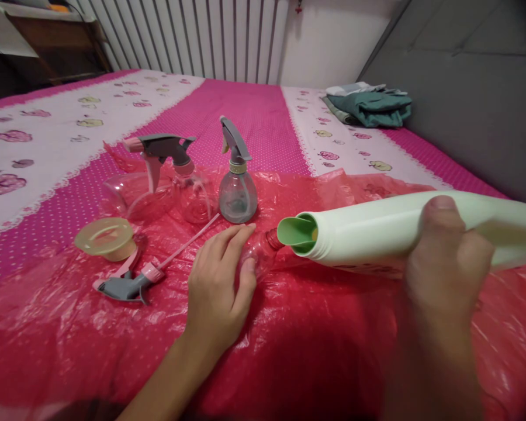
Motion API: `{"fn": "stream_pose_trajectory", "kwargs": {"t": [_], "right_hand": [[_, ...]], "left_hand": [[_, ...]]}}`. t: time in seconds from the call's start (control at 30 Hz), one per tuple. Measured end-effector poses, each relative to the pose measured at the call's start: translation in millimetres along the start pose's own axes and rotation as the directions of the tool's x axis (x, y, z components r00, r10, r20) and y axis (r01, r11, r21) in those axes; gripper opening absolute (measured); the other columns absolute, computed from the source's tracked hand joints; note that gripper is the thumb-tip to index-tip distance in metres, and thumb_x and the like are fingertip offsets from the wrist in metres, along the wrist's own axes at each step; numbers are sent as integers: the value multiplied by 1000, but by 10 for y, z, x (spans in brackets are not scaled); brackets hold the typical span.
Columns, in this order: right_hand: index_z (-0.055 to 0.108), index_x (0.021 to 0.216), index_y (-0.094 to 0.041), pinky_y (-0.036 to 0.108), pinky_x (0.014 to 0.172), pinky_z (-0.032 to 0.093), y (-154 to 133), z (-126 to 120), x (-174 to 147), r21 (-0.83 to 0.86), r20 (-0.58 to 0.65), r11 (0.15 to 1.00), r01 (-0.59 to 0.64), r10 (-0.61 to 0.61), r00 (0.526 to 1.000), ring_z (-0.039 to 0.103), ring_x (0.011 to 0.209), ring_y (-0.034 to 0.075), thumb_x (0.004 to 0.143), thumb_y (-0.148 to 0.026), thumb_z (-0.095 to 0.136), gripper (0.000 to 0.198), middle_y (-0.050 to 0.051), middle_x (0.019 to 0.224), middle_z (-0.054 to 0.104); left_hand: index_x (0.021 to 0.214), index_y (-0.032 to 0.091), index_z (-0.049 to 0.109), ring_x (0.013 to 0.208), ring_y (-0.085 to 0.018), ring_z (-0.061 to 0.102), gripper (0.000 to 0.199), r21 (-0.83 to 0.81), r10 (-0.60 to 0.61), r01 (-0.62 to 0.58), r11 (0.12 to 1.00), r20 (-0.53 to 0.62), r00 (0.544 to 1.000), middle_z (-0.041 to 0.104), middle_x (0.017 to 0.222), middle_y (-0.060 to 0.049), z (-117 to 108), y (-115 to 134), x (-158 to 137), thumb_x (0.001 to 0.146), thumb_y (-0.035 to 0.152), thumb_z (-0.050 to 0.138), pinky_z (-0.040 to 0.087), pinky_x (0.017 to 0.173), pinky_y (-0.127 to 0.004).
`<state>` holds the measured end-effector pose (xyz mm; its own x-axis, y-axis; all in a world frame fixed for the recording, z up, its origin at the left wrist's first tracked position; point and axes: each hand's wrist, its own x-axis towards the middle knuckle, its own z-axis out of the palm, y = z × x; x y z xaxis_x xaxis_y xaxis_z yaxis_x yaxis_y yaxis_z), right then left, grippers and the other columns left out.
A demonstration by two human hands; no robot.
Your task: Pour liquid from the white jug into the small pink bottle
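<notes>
My left hand (219, 280) is wrapped round a small clear bottle (258, 254), which tilts with its open neck toward the right. In my right hand (442, 269) is a large pale green jug (377, 228), held nearly on its side. Its green pouring spout (297, 232) is right at the neck of the clear bottle; whether they touch I cannot tell, and no liquid stream shows. To the left lies a loose grey and pink spray head (129, 285) with its pink tube. A yellowish translucent funnel (105, 237) rests just behind it.
Behind my left hand stand a round spray bottle (238, 196) with a grey head and a clear spray bottle (193, 193) with a grey and pink head. Red plastic sheeting (315, 327) covers the bed's front. Folded clothes (370, 105) lie near the grey headboard (464, 88).
</notes>
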<state>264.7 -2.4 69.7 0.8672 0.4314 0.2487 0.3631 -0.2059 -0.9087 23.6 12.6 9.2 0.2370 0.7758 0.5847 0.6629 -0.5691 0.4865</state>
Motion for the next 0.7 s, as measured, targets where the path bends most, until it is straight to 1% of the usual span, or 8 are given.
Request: {"fn": "stream_pose_trajectory", "kwargs": {"t": [0.13,0.3,0.6,0.7], "right_hand": [[65,94,-16,45,77,48,7,0,1,-14,-44,999,30,-31,999,63,93,29,76,-87,51,75,11,89,67],[64,93,-16,45,79,48,2,3,-2,4,10,1000,13,-13,1000,63,90,27,77,-88,50,75,10,87,67],[65,97,-15,45,80,48,9,7,-6,7,-19,1000,12,-12,1000,64,91,28,77,-89,50,78,11,91,68],[65,95,-16,46,79,48,11,5,2,8,2,1000,9,-9,1000,64,90,28,77,-89,50,76,10,88,68]], "left_hand": [[147,25,59,130,-31,66,39,-4,1,-1,1000,-4,1000,70,141,-10,-2,1,2,114,31,40,53,110,-51],[147,23,59,131,-31,65,39,-4,1,-1,1000,2,1000,70,142,-11,-6,3,-1,113,30,41,52,110,-50],[147,23,59,131,-30,65,39,0,4,-4,1000,0,1000,70,142,-11,-6,7,4,114,31,40,52,110,-50],[147,24,58,131,-30,66,39,-2,0,0,1000,-1,1000,70,142,-11,-5,5,4,114,31,40,53,110,-51]]}}
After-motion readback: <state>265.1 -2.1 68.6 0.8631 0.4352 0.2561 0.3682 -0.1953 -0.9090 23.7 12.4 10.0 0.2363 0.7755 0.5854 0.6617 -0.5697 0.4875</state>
